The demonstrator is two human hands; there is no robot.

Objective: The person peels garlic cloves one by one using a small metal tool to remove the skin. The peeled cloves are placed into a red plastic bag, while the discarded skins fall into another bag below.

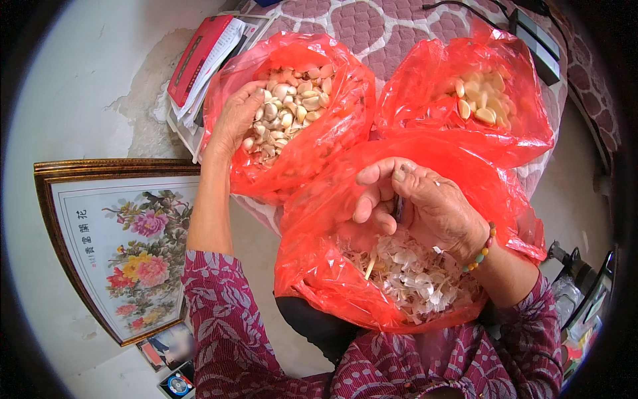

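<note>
My left hand reaches into a red plastic bag at the upper left, its fingertips among unpeeled garlic cloves. Whether those fingers grip a clove cannot be made out. Curled above a second red plastic bag on my lap is my right hand. A small dark tool shows in its palm, mostly hidden by the fingers. Papery garlic skins fill the lower part of this bag. At the upper right, a third red bag contains peeled garlic cloves.
A quilted cover lies under the two upper bags. Left of them are a red folder and papers; a dark grey box sits at the upper right. A framed flower picture leans at the left wall.
</note>
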